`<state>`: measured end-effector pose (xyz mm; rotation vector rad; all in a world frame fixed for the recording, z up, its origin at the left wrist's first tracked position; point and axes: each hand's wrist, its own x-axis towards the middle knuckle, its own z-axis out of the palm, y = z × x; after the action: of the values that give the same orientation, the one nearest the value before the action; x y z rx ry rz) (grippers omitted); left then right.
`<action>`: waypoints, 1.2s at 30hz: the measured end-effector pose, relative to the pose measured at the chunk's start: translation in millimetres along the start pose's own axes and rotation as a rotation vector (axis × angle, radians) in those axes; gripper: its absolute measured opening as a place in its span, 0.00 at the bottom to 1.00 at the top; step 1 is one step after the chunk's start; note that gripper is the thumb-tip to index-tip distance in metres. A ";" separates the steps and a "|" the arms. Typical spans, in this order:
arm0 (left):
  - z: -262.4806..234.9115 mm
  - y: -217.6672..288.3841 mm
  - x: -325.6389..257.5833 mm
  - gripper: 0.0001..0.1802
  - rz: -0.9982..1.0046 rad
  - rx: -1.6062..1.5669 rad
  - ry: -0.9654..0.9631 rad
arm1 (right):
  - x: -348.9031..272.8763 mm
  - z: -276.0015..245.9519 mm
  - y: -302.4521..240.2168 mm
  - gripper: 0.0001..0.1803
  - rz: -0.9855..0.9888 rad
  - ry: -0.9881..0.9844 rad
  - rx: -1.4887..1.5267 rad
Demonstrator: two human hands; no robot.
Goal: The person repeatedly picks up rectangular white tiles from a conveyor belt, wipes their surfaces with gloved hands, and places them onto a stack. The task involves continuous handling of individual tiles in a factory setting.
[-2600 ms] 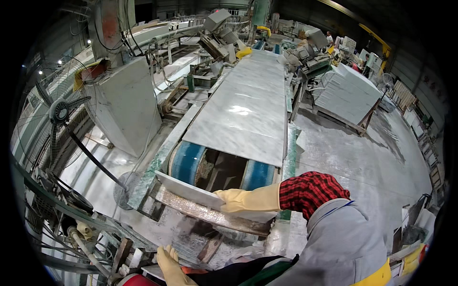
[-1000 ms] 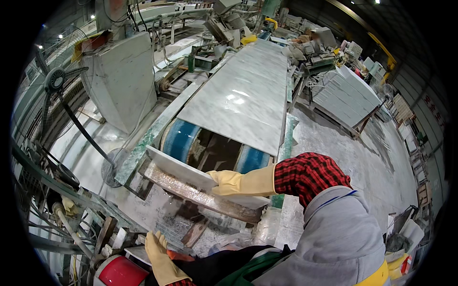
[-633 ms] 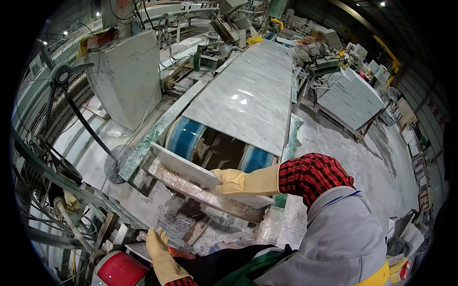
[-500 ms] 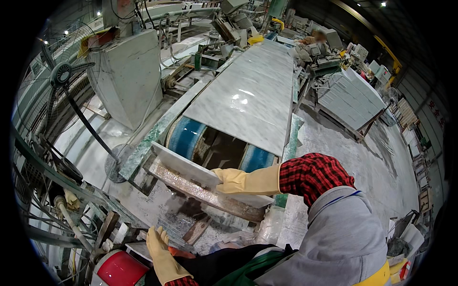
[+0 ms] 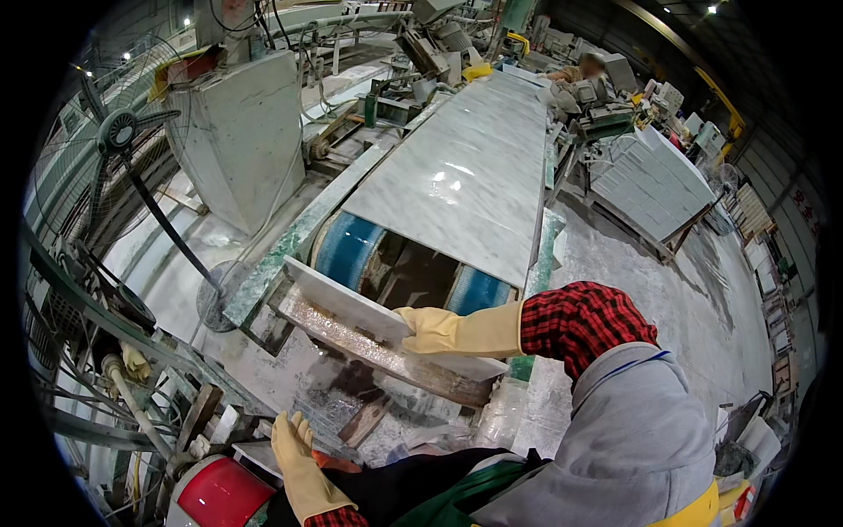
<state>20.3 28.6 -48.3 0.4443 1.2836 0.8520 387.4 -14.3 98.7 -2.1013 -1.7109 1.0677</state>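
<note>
A long white stone strip (image 5: 351,303) stands on its edge across the near end of the conveyor, on a wet wooden beam (image 5: 351,336). My right hand (image 5: 428,331), in a cream rubber glove, is closed over the strip's top edge, right of its middle; the fingertips are partly hidden. My left hand (image 5: 293,443), in a matching glove, is low on the left beside a red rounded surface (image 5: 219,492). Its fingers are stretched out and hold nothing. Beyond the strip, large glossy grey-white marble slabs (image 5: 457,167) lie flat along the conveyor, above blue belts (image 5: 349,250).
A standing fan (image 5: 117,132) and a big pale machine housing (image 5: 237,132) are on the left. A rack of stacked pale slabs (image 5: 650,184) stands on the right. Another person (image 5: 587,70) is far off. Wood scraps (image 5: 364,422) and plastic wrap (image 5: 502,417) lie below the beam.
The whole view has shifted slightly. My right hand keeps its hold on the strip, and my left hand stays outstretched in nearly the same place.
</note>
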 end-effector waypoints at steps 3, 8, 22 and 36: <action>-0.2 0.4 0.5 0.38 -0.001 0.006 -0.001 | 0.6 0.8 0.3 0.30 0.008 0.005 -0.004; 1.7 2.0 2.5 0.37 -0.022 0.019 0.002 | -0.5 -0.5 0.6 0.32 0.027 -0.005 -0.034; -1.7 -0.7 3.6 0.36 -0.004 0.002 0.002 | -1.3 0.5 0.7 0.30 -0.034 0.001 0.052; 0.9 1.4 0.1 0.29 0.006 -0.019 0.051 | -3.3 -2.7 -4.6 0.28 0.026 -0.025 0.013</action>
<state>20.7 29.7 -47.2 0.4136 1.3204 0.8842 385.5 -15.3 104.5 -2.1165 -1.6877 1.1135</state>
